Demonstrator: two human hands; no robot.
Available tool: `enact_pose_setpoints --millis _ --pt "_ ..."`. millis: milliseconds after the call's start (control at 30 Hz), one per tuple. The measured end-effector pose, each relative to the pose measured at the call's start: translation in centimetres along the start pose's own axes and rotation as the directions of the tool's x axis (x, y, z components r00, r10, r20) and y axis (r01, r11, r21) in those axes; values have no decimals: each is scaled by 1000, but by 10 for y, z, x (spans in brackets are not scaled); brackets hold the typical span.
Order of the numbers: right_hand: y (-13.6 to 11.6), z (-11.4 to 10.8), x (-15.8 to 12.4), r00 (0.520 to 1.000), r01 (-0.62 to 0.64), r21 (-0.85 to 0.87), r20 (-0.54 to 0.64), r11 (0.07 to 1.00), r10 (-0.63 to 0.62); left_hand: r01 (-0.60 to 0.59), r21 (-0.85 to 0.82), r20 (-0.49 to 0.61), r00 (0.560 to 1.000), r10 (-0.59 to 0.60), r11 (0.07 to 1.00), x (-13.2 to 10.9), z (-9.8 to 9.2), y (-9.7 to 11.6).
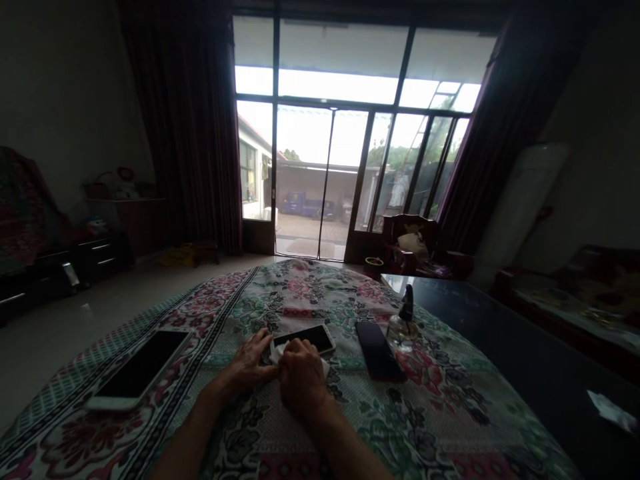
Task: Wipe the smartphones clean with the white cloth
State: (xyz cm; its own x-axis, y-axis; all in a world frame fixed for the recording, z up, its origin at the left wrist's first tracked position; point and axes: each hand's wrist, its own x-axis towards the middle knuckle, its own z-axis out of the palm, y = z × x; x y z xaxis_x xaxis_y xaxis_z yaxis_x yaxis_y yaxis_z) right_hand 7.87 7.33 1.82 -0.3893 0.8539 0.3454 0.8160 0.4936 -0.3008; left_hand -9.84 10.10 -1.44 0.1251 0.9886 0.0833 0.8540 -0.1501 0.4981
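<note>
A white-edged smartphone [315, 339] lies on the flowered cloth in front of me, its dark screen facing up. My right hand [303, 377] is closed around a crumpled white tissue [278, 351] and presses it against the near left part of that phone. Spread beside the phone's left end, my left hand [250, 363] has its fingers stretched out, with the fingertips near the phone's edge. To the right lies a dark smartphone [379, 352]. Just past it stands a clear spray bottle [402, 330] with a black nozzle. Farther left rests a larger white-framed phone or tablet [143, 368].
The patterned cloth [210, 417] covers the surface under the phones. A dark glossy table [480, 333] adjoins on the right, with a white crumpled paper [613, 410] on it. Beyond are a wooden chair [410, 243] and glass doors [320, 180] between dark curtains.
</note>
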Motion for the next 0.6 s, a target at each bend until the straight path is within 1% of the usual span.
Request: enact_pose_setpoints --millis 67,133,233,300,367,433,500,533,600 --pt "2 -2 1 1000 -11 5 10 1000 11 -5 -9 17 1000 6 1000 0 -2 1" --pt "11 -7 3 996 -90 -11 -5 996 90 -1 -28 25 1000 1 1000 0 -3 2" --pt "30 -14 6 967 -244 -30 -78 969 241 17 -68 42 999 -15 998 -1 -2 1" --pt "35 -15 6 954 -282 -29 -115 959 277 22 -92 45 999 -18 996 -1 -2 0" --pt "31 -13 5 968 -228 -20 -109 973 225 20 -104 35 999 -16 994 -1 -2 0" --pt "20 -7 3 990 -128 -6 -68 992 127 17 -101 32 999 -14 995 -1 -2 1" --pt "8 -2 1 998 -51 7 -27 999 51 14 -86 38 999 -11 996 -1 -3 2" --pt "4 0 1 999 -35 11 -16 999 35 11 -77 42 999 -8 997 -1 -3 2" --pt "2 1 2 999 -41 17 -14 999 41 8 -64 41 999 -6 998 0 -2 0"
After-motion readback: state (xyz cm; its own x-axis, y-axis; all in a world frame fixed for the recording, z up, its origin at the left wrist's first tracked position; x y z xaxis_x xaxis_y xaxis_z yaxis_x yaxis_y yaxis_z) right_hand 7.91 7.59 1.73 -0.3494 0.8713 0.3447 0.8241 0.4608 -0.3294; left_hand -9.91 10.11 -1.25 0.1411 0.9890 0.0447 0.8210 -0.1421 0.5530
